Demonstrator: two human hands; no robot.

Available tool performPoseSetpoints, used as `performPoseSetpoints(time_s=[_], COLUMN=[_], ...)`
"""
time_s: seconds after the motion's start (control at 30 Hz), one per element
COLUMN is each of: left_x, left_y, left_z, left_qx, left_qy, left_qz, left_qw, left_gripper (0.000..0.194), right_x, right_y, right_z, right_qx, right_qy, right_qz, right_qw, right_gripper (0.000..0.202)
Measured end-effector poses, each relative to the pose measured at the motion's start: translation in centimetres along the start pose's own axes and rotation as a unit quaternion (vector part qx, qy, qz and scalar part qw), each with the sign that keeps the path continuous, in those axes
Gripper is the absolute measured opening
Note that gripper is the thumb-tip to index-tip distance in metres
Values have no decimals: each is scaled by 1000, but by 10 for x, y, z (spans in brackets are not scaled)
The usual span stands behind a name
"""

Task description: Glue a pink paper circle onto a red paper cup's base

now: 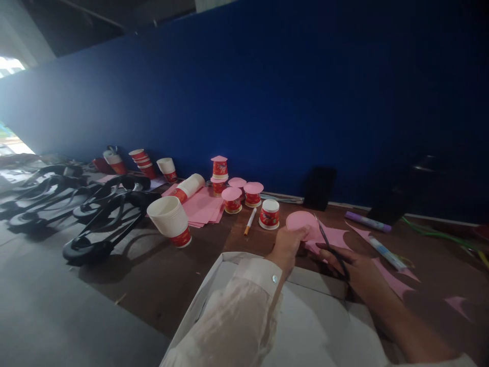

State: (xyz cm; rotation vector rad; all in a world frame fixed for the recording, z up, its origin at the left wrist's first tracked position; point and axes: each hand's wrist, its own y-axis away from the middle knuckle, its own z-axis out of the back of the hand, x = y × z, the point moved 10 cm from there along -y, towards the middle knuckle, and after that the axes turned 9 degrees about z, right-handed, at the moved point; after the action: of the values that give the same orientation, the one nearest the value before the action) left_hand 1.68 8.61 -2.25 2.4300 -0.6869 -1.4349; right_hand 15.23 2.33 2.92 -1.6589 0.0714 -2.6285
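My left hand (287, 245) pinches a sheet of pink paper (301, 223) whose left side is cut to a round edge. In my right hand (349, 265) is a pair of scissors (324, 235) with dark handles, the blades lying along the paper beside the rounded part. Just left of the paper, an upside-down red paper cup (269, 214) stands on the brown table. Near it lies a white-and-orange marker (250, 221). Several upturned red cups carry pink paper discs (231, 194), and one of these cups (220, 167) is stacked on another.
An open white box (305, 316) lies under my forearms. Pink scraps (393, 278), a glue stick (386, 253) and a purple tube (368, 221) lie right. Leftward are stacked paper cups (170, 219), pink sheets (204, 206) and black headsets (91, 250). A blue partition (267, 102) rises behind.
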Motion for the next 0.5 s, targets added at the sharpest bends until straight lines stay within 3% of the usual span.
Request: performPoseSetpoints(time_s=[0.17, 0.27, 0.5], left_x=[2, 1, -4], left_y=[-3, -6, -5], left_z=[0, 4, 5], left_qx=[2, -19, -29], left_qy=[7, 17, 33], left_qz=[-2, -12, -36], left_qw=[1000, 1000, 998], left_gripper=[43, 40, 37], right_x=[6, 2, -15], right_y=[1, 2, 0], right_z=[-2, 1, -4], right_qx=[4, -23, -14], right_qy=[-9, 1, -11], right_qz=[7, -13, -18], right_qw=[1000, 1000, 1000], right_gripper=[42, 46, 51])
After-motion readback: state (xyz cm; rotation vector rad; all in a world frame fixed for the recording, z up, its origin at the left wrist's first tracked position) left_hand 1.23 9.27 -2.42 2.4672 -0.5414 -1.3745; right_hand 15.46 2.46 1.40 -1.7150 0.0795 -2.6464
